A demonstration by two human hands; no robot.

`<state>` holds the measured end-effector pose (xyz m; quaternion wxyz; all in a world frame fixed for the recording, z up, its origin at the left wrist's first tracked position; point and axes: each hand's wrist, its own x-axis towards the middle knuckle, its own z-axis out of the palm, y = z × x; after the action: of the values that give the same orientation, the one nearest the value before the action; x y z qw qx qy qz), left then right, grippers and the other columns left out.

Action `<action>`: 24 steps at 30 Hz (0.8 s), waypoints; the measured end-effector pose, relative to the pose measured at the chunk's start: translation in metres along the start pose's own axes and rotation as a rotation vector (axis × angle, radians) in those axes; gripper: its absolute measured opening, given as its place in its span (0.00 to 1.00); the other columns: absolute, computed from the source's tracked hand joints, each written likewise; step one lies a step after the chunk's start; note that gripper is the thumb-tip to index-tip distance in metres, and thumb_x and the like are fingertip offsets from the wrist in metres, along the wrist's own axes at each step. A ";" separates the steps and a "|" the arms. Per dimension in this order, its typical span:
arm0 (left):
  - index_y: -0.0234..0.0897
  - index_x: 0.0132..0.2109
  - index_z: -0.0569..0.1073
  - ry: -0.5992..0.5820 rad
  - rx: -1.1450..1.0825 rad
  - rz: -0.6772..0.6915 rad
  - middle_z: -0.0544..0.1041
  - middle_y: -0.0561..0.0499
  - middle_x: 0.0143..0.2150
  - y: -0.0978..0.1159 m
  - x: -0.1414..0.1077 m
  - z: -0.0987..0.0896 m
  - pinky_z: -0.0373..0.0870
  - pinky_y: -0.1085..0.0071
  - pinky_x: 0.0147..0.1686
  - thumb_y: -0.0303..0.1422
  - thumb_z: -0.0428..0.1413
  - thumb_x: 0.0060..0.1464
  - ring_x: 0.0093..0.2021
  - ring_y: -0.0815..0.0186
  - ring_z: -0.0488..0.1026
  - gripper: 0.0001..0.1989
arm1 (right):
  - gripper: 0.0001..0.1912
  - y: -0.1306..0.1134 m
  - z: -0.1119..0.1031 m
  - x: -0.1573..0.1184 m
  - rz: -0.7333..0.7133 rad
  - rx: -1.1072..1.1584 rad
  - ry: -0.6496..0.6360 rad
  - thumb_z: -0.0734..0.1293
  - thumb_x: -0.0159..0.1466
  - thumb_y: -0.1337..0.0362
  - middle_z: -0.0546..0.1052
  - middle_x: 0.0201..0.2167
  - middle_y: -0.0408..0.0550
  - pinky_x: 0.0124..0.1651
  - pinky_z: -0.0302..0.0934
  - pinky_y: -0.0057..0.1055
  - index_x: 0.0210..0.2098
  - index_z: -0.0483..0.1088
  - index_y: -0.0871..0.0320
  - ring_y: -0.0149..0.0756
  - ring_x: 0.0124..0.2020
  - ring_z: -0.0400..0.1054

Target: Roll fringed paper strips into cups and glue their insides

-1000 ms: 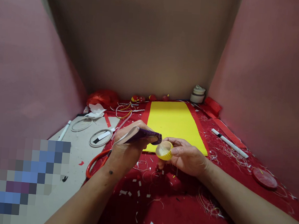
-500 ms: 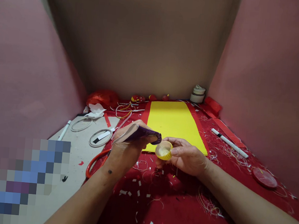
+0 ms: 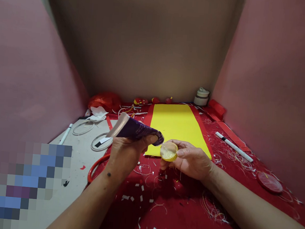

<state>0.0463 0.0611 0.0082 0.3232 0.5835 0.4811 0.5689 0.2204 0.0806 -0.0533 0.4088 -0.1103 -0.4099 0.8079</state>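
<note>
A dark purple squeeze tube (image 3: pixel 137 129) with a pale, flat crimped end lies across my left hand (image 3: pixel 127 155), whose fingers and thumb are closed round it. The tube's narrow end points right, toward a small round yellow ribbed cup (image 3: pixel 169 152). My right hand (image 3: pixel 191 160) pinches this cup by its rim and side, its opening tipped toward me. Inside, the cup looks whitish, and what lies at its bottom is too small to make out. A slight gap shows between tube and cup. Both are held above the dark red cloth (image 3: pixel 181 216).
Yellow sheets (image 3: pixel 178 127) with red ones under them lie ahead. Red-handled scissors or pliers (image 3: pixel 94 168), partly hidden, rest left by a grey board (image 3: pixel 74 179). Coiled rings (image 3: pixel 102 141), a white tube (image 3: pixel 233 146), a round lid (image 3: pixel 270 182) and scattered thread and paper scraps lie about.
My left hand has turned and shifted slightly left, so more of the purple tube's side shows and its flat end has risen. The yellow cup has moved slightly right and up.
</note>
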 end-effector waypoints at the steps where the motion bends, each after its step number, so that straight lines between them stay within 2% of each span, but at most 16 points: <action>1: 0.35 0.19 0.65 -0.009 -0.035 -0.016 0.65 0.57 0.16 -0.001 0.000 0.000 0.59 0.75 0.20 0.29 0.60 0.41 0.19 0.74 0.61 0.12 | 0.18 0.000 0.000 0.000 0.006 0.008 -0.009 0.68 0.47 0.68 0.76 0.32 0.51 0.39 0.65 0.40 0.39 0.68 0.64 0.41 0.32 0.73; 4: 0.35 0.20 0.68 -0.068 -0.116 -0.039 0.67 0.56 0.17 -0.004 0.000 0.001 0.60 0.75 0.20 0.30 0.61 0.41 0.20 0.73 0.63 0.09 | 0.19 -0.001 -0.002 0.000 0.020 0.013 -0.031 0.67 0.48 0.67 0.76 0.31 0.53 0.39 0.64 0.41 0.40 0.67 0.65 0.41 0.32 0.72; 11: 0.34 0.22 0.71 -0.137 -0.088 -0.122 0.68 0.56 0.18 0.003 -0.006 0.009 0.61 0.77 0.19 0.28 0.61 0.40 0.19 0.75 0.62 0.06 | 0.19 0.000 -0.002 -0.001 0.018 0.033 -0.039 0.67 0.48 0.67 0.74 0.31 0.48 0.37 0.64 0.42 0.40 0.64 0.60 0.39 0.30 0.72; 24: 0.38 0.23 0.72 -0.214 -0.158 -0.014 0.70 0.57 0.17 -0.002 -0.011 0.012 0.63 0.75 0.16 0.27 0.62 0.41 0.17 0.72 0.64 0.06 | 0.17 0.002 -0.006 0.000 0.031 0.034 -0.100 0.64 0.50 0.64 0.74 0.31 0.50 0.37 0.63 0.43 0.40 0.64 0.62 0.41 0.30 0.71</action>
<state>0.0587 0.0538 0.0010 0.4214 0.6101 0.4018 0.5373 0.2222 0.0835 -0.0589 0.3770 -0.0694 -0.4142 0.8255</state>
